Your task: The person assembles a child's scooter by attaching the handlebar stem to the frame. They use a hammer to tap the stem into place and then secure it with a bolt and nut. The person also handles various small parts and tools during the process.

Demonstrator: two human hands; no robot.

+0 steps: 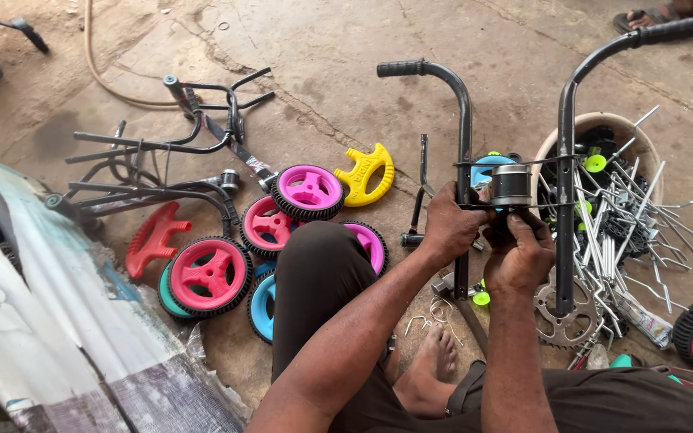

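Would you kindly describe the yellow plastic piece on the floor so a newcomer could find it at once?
Start at the cluster of small wheels left of the black handlebar. Just right of the topmost pink wheel lies the yellow piece. It alone is yellow, and curved with prongs rather than round with a tyre.

Single view, worn on my head, tilted steeply down and forward over my lap. Close on my left hand (449, 228) and right hand (520, 252); cracked concrete floor (322, 96) beyond.

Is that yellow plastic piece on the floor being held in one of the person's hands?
No, the yellow plastic piece lies alone on the concrete floor, while both hands grip the black metal handlebar frame.
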